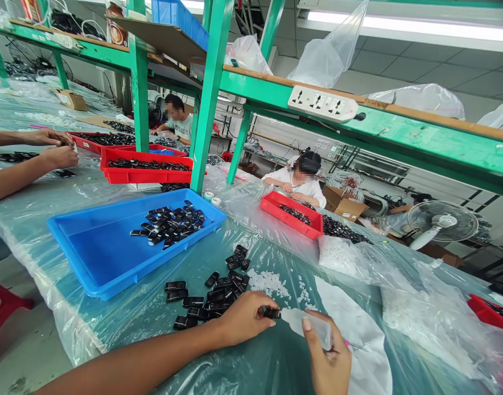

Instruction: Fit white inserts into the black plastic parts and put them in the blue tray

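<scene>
My left hand (247, 317) pinches a small black part (271, 314) between thumb and fingers. My right hand (329, 351) is wrapped round a translucent white squeeze bottle (303, 323). The bottle lies tilted, and its nozzle meets the black part or comes very close to it; I cannot tell which. Beside my left hand is a loose pile of similar black parts (218, 299). Small white pieces (270, 283) lie scattered just beyond my hands. A white cloth or paper sheet (354, 329) is under and beyond my right hand.
A blue tray (99, 249) with black parts stands ahead on the left. Red trays (152, 174) of parts sit behind it. Another person's hands (60, 151) work at far left. A green post (212, 99) rises from the table. Plastic bags (428, 323) lie at right.
</scene>
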`<action>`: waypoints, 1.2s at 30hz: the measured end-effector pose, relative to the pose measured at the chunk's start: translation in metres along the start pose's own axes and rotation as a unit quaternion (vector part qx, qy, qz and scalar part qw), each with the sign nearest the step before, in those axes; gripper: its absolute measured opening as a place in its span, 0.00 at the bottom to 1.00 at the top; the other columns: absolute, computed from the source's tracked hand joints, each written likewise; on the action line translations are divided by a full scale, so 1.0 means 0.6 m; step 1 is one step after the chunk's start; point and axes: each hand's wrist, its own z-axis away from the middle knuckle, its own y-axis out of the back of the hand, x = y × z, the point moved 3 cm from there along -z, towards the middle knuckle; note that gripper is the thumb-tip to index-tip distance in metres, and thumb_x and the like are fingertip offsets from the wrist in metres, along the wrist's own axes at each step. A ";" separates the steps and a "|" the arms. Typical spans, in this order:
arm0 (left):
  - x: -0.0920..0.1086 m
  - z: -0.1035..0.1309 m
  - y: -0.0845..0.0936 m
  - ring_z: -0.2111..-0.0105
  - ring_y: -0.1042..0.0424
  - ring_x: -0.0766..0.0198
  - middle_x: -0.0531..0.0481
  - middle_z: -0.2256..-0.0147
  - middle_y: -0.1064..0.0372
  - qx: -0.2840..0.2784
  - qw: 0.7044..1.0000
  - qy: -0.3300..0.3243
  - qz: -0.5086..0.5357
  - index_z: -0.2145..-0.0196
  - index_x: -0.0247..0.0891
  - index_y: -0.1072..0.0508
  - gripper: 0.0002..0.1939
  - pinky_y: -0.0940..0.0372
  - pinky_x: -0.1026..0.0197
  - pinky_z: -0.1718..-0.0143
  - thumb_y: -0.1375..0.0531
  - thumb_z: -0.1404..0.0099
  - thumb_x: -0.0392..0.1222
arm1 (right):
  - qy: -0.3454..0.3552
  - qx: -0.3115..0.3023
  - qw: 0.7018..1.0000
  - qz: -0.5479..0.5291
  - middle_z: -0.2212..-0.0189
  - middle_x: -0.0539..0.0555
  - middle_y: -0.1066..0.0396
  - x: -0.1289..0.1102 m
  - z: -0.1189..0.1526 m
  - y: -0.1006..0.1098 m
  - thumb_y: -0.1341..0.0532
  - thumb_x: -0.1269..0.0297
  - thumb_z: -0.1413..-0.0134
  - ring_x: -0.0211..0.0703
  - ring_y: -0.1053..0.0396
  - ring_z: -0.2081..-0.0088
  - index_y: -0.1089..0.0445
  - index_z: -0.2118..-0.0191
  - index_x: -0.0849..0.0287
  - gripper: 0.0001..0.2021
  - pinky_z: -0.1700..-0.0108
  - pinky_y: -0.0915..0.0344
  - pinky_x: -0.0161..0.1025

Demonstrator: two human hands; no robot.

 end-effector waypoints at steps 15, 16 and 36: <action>-0.002 0.002 0.000 0.70 0.33 0.65 0.51 0.65 0.30 0.006 1.000 -0.001 -0.024 0.65 0.39 0.26 0.08 0.39 0.68 0.71 0.39 0.43 0.41 | 0.042 0.003 0.999 0.010 0.70 0.54 0.29 -0.002 0.004 -0.001 0.37 0.44 0.62 0.44 0.35 0.68 0.31 0.67 0.59 0.22 0.71 0.38 0.33; -0.002 0.002 0.000 0.70 0.33 0.65 0.51 0.65 0.30 0.007 1.000 -0.003 -0.028 0.64 0.40 0.26 0.08 0.39 0.68 0.71 0.39 0.43 0.41 | 0.045 0.004 0.999 0.014 0.71 0.54 0.29 -0.002 0.005 -0.001 0.36 0.44 0.62 0.44 0.35 0.68 0.31 0.68 0.59 0.23 0.72 0.38 0.33; -0.003 0.002 -0.001 0.73 0.34 0.67 0.53 0.67 0.31 0.012 1.000 0.014 -0.006 0.67 0.39 0.30 0.09 0.42 0.69 0.74 0.37 0.46 0.43 | -0.003 -0.015 1.000 -0.009 0.74 0.51 0.32 0.006 0.002 0.002 0.38 0.44 0.59 0.44 0.36 0.69 0.32 0.68 0.58 0.21 0.69 0.40 0.36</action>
